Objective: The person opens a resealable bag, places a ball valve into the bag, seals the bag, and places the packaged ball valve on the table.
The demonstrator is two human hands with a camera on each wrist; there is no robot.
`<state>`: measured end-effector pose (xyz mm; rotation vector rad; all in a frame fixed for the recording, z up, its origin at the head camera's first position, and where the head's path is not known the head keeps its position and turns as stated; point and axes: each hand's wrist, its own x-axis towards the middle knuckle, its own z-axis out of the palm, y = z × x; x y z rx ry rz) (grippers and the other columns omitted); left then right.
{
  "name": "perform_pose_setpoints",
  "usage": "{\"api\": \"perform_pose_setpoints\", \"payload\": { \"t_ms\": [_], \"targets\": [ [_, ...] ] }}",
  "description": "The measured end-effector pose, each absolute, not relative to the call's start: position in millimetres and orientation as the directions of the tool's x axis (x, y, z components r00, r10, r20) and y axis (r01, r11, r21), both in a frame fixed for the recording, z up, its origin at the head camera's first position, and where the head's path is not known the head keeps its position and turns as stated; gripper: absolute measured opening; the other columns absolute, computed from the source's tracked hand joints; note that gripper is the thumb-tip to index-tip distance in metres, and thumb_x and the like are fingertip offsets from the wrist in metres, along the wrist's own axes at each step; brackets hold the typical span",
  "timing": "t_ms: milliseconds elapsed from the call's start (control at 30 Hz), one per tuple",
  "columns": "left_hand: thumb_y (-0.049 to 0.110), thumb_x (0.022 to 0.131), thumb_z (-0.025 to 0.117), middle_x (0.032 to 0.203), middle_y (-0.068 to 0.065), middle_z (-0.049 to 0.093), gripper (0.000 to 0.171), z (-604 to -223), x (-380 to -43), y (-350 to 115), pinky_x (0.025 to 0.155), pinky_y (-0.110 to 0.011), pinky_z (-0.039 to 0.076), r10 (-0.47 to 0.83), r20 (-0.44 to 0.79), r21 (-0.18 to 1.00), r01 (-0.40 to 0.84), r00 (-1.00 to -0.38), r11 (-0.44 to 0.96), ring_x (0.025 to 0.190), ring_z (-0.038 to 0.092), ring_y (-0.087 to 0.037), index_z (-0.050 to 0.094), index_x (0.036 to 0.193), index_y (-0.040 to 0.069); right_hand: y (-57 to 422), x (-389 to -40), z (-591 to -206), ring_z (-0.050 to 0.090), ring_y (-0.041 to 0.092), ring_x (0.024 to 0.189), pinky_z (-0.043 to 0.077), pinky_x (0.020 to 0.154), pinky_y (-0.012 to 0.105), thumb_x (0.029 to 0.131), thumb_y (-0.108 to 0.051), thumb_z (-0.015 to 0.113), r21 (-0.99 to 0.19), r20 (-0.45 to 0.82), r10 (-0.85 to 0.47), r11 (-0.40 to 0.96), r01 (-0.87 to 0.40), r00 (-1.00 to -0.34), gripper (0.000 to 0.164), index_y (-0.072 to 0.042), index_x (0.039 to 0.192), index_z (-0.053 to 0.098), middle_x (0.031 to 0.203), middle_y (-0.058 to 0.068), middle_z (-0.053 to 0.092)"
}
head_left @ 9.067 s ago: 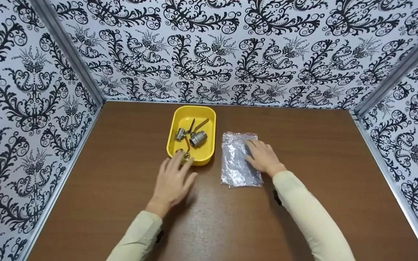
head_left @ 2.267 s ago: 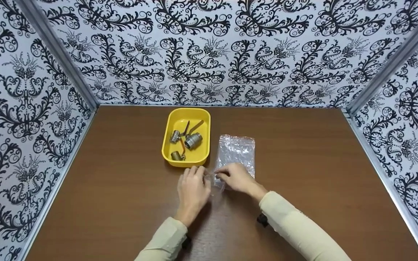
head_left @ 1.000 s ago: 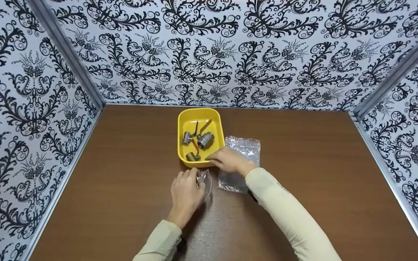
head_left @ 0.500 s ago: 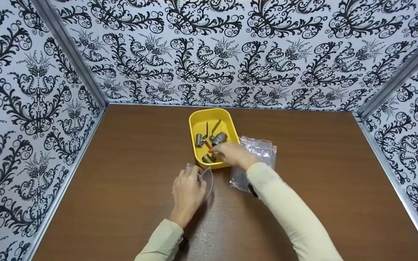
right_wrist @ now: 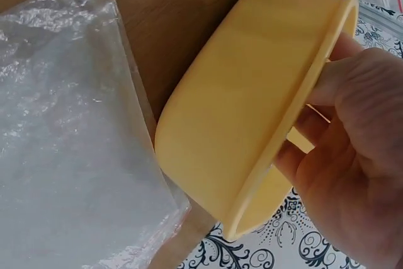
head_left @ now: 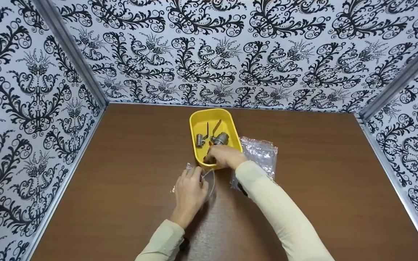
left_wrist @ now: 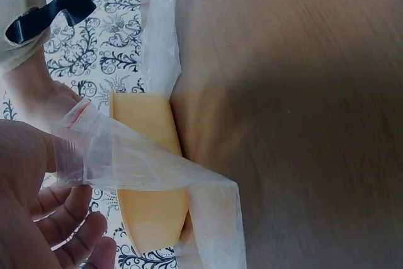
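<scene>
My left hand [head_left: 190, 190] pinches an opened clear zip bag [head_left: 210, 183] just in front of the yellow tub [head_left: 203, 117]. In the left wrist view the bag [left_wrist: 151, 162] hangs from the thumb side, its red strip visible near the top. My right hand [head_left: 225, 156] reaches into the tub's near end, fingers closed around a small brass ball valve, mostly hidden under them; part of its orange lever shows. The right wrist view has the fingers inside the tub [right_wrist: 233, 92], the valve out of sight. Two grey ball valves, a large one [head_left: 220, 138] and a small one [head_left: 199, 140], lie farther back.
A stack of clear zip bags [head_left: 263, 154] lies on the brown table [head_left: 321, 163], right of the tub and partly under the right forearm. Patterned walls [head_left: 230, 65] enclose the table at the back and sides.
A bag has been taken off the stack into my left hand and opened. My right hand has gone from the tub's rim down to the brass valve. The tub and the stack have shifted right.
</scene>
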<state>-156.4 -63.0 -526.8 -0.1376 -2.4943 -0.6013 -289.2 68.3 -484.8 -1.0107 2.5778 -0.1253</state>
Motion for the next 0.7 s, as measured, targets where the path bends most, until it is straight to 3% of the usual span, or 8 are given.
{"api": "perform_pose_setpoints", "payload": {
  "t_ms": [100, 200, 300, 433, 533, 700],
  "targets": [
    [0.008, 0.069, 0.071, 0.079, -0.004, 0.067, 0.02, -527, -157, -63, 0.065, -0.039, 0.05, -0.03, 0.552, 0.386, 0.224, -0.833, 0.895, 0.078, 0.062, -0.026, 0.063, 0.087, 0.012, 68, -291, -485, 0.064, 0.02, 0.088, 0.054, 0.083, 0.033, 0.079, -0.003, 0.072, -0.183, -0.267, -0.681, 0.73, -0.658, -0.682, 0.036, -0.028, 0.106, 0.075, 0.096, 0.002, 0.073],
    [0.008, 0.069, 0.071, 0.08, -0.004, 0.067, 0.02, -528, -156, -63, 0.066, -0.04, 0.051, -0.025, 0.555, 0.381, 0.227, -0.832, 0.896, 0.079, 0.063, -0.026, 0.064, 0.088, 0.011, 69, -293, -487, 0.065, 0.022, 0.094, 0.053, 0.087, 0.036, 0.079, -0.005, 0.072, -0.147, -0.263, -0.679, 0.731, -0.667, -0.686, 0.039, -0.029, 0.11, 0.074, 0.102, 0.004, 0.072],
    [0.009, 0.069, 0.071, 0.081, -0.004, 0.067, 0.02, -529, -156, -63, 0.068, -0.04, 0.052, -0.022, 0.561, 0.372, 0.228, -0.828, 0.9, 0.08, 0.063, -0.026, 0.063, 0.087, 0.011, 69, -294, -488, 0.063, 0.025, 0.1, 0.052, 0.091, 0.038, 0.078, 0.002, 0.069, -0.117, -0.268, -0.669, 0.737, -0.665, -0.694, 0.051, -0.031, 0.117, 0.071, 0.11, 0.007, 0.067],
    [0.008, 0.069, 0.07, 0.082, -0.002, 0.068, 0.019, -529, -157, -63, 0.07, -0.039, 0.052, -0.017, 0.568, 0.368, 0.236, -0.823, 0.899, 0.08, 0.064, -0.026, 0.063, 0.086, 0.012, 68, -295, -490, 0.061, 0.025, 0.1, 0.052, 0.09, 0.039, 0.077, 0.007, 0.066, -0.062, -0.235, -0.682, 0.722, -0.69, -0.693, 0.055, -0.03, 0.117, 0.071, 0.11, 0.008, 0.064],
    [0.007, 0.069, 0.07, 0.082, -0.001, 0.069, 0.02, -529, -156, -63, 0.071, -0.039, 0.053, -0.018, 0.564, 0.373, 0.235, -0.825, 0.898, 0.081, 0.064, -0.026, 0.064, 0.087, 0.013, 67, -296, -493, 0.061, 0.025, 0.101, 0.052, 0.092, 0.04, 0.077, 0.007, 0.066, -0.022, -0.179, -0.713, 0.692, -0.722, -0.678, 0.05, -0.029, 0.111, 0.073, 0.112, 0.007, 0.062],
    [0.008, 0.069, 0.071, 0.082, -0.002, 0.069, 0.019, -529, -155, -62, 0.071, -0.04, 0.052, -0.021, 0.546, 0.387, 0.229, -0.838, 0.893, 0.081, 0.064, -0.027, 0.064, 0.086, 0.014, 67, -298, -499, 0.059, 0.025, 0.119, 0.048, 0.102, 0.042, 0.08, 0.003, 0.066, 0.036, -0.098, -0.778, 0.621, -0.783, -0.621, 0.044, -0.022, 0.116, 0.068, 0.132, 0.004, 0.061]
  ]
}}
